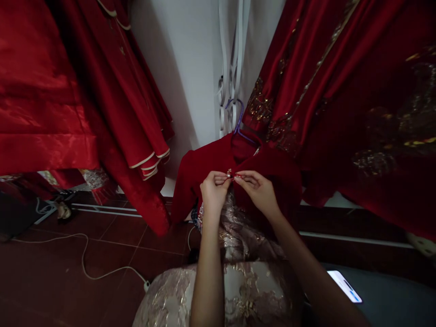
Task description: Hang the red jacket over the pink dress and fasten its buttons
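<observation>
The jacket [277, 163] is done in deep crimson, with its hanger [237, 128] coloured purple. Bright red garments [131, 113] on the left are edged in cream, while the darker red gowns [293, 77] are decked out in gold and silver. The pale beige cloth [170, 290] is patterned with shiny gold, kinda brocade-ish.

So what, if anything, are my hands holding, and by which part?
Your left hand and right hand pinch the red garment at its upper front, beside a small bead-like ornament; exactly which bit each grips is unclear.
</observation>
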The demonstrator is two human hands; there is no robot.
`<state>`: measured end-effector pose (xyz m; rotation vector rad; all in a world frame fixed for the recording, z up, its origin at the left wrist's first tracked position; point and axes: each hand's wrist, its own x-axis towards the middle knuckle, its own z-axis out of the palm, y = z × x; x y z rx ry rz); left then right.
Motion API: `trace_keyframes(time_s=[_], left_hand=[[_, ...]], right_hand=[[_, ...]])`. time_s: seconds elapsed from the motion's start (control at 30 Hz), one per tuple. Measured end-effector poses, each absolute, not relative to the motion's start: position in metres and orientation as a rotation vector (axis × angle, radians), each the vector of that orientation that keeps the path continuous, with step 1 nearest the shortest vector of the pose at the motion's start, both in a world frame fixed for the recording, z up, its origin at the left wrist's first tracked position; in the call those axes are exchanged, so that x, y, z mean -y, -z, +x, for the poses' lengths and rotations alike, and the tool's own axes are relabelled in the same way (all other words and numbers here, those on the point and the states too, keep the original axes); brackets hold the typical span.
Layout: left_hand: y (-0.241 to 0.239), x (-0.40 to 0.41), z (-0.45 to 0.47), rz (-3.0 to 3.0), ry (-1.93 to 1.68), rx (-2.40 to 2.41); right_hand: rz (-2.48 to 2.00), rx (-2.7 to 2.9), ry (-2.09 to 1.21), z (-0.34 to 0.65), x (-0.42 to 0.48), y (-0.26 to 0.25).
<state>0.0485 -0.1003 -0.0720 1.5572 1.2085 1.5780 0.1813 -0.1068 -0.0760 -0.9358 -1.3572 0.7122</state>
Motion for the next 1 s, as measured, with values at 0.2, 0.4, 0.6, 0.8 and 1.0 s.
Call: trace_keyframes(time_s=[0.2, 0.4, 0.6, 0.8, 1.0], left_hand=[[0.088, 0.108, 0.058, 1.476, -1.619, -1.162], [0.072, 0.117, 0.047, 1.884, -1.520, -1.158], [0.062, 0.121, 0.043, 2.054, -1.473, -1.168], [0.064, 0.119, 0.044, 2.065, -1.452, -1.159], [0.061, 0.118, 0.040, 2.130, -1.390, -1.128]], right_hand=[[-0.967, 1.389, -0.666, 0.178, 0.108, 0.080], [-1.001, 1.436, -0.497, 0.178, 0.114, 0.075], [-0.991, 1.482, -0.429, 0.179, 0.122, 0.068], [-0.981, 1.466, -0.497, 0.183, 0.120, 0.071], [-0.963, 1.451, -0.559, 0.185, 0.117, 0.075]])
